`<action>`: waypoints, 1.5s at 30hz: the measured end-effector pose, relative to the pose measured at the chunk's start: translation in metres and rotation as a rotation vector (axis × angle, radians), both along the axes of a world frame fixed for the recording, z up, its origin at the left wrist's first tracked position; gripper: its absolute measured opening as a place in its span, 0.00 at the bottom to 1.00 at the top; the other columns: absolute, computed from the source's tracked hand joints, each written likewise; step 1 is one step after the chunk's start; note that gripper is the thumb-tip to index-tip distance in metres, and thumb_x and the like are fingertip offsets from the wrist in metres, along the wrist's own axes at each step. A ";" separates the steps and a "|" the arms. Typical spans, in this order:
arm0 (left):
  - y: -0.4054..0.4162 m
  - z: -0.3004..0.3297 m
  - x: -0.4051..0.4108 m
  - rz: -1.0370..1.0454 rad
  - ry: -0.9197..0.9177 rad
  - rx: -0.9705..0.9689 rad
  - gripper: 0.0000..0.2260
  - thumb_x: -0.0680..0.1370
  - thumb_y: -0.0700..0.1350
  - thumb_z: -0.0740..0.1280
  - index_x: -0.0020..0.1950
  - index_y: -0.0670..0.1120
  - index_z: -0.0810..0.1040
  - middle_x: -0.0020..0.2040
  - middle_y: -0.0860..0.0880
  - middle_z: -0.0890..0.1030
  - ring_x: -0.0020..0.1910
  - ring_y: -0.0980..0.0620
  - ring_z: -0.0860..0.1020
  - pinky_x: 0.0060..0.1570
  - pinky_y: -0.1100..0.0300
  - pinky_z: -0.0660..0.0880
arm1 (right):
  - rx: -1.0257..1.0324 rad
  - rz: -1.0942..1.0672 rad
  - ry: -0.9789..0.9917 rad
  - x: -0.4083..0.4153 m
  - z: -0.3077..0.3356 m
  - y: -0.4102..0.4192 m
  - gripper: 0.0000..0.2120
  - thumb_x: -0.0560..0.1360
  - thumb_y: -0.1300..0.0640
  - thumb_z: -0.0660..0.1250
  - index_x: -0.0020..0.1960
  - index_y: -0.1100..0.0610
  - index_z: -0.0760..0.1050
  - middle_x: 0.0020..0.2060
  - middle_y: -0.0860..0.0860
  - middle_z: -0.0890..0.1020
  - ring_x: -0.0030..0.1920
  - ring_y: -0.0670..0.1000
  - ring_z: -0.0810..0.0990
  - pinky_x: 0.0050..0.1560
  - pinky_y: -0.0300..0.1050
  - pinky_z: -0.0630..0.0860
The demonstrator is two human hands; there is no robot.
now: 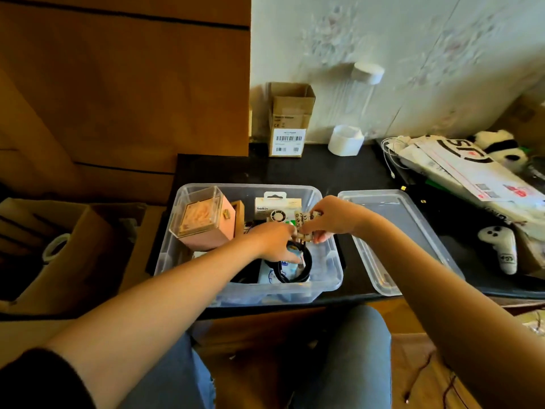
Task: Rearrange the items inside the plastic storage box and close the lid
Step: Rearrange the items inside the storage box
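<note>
A person seated at a black table (330, 169) reaches with both bare hands into one clear plastic storage box (327, 278) standing open near the table's front edge. The right hand (333, 218), fingers curled, pinches a small bundle of pale printed pieces (306, 219) above the middle of the box; how many pieces it holds cannot be told. The left hand (272, 242) meets it from the other side, fingertips touching the same bundle while its lower fingers curl down over a black coiled cable (305, 268); whether it truly grips anything cannot be told.

Inside the box, one pink case with a clear lid (203, 221) leans tilted at the left, one wooden box (239, 209) stands just behind it, and one white Belkin packet (275, 203) stands upright against the back wall. One blue-and-white packet (272, 274) lies under the cable.

The box's single clear lid (395, 231) lies flat on the table just beside the box, to its right.

At the back of the table stand one cardboard carton (289, 121) with barcode labels and one white tub (345, 140). Further right lie a heap of white mailing bags (460, 169), one panda soft toy (501, 147) and one white game controller (501, 246). One open cardboard box (59, 261) sits low at the left.
</note>
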State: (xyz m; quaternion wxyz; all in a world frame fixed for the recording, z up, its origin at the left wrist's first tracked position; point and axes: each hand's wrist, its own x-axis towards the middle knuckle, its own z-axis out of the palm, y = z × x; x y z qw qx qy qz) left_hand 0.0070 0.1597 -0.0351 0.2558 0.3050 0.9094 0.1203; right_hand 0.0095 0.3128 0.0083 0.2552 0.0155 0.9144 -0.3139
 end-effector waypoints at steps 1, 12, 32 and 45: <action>0.001 -0.001 -0.001 -0.012 0.004 -0.012 0.21 0.76 0.53 0.68 0.65 0.44 0.71 0.60 0.45 0.77 0.57 0.45 0.75 0.51 0.58 0.71 | 0.015 -0.002 0.012 0.001 0.000 0.000 0.09 0.71 0.54 0.72 0.35 0.56 0.77 0.27 0.46 0.82 0.28 0.43 0.81 0.35 0.32 0.76; -0.054 0.035 -0.005 0.038 0.064 -0.116 0.19 0.74 0.39 0.69 0.65 0.46 0.76 0.57 0.48 0.78 0.47 0.51 0.76 0.44 0.60 0.74 | 0.104 0.038 0.055 -0.001 -0.006 0.001 0.10 0.71 0.51 0.71 0.35 0.55 0.76 0.28 0.45 0.81 0.26 0.41 0.79 0.36 0.33 0.73; 0.014 0.009 0.006 -0.419 0.137 -0.245 0.16 0.75 0.38 0.62 0.63 0.44 0.74 0.59 0.44 0.78 0.55 0.45 0.76 0.54 0.50 0.75 | 0.419 0.135 0.202 -0.005 -0.021 0.000 0.18 0.71 0.49 0.70 0.51 0.64 0.81 0.34 0.49 0.79 0.26 0.45 0.73 0.39 0.35 0.73; 0.002 0.002 -0.006 -0.443 0.378 -0.110 0.08 0.74 0.49 0.68 0.51 0.50 0.78 0.50 0.52 0.78 0.54 0.50 0.73 0.57 0.51 0.67 | 0.304 0.110 0.154 -0.020 -0.023 0.014 0.17 0.71 0.48 0.71 0.49 0.62 0.81 0.29 0.45 0.79 0.23 0.41 0.76 0.32 0.29 0.70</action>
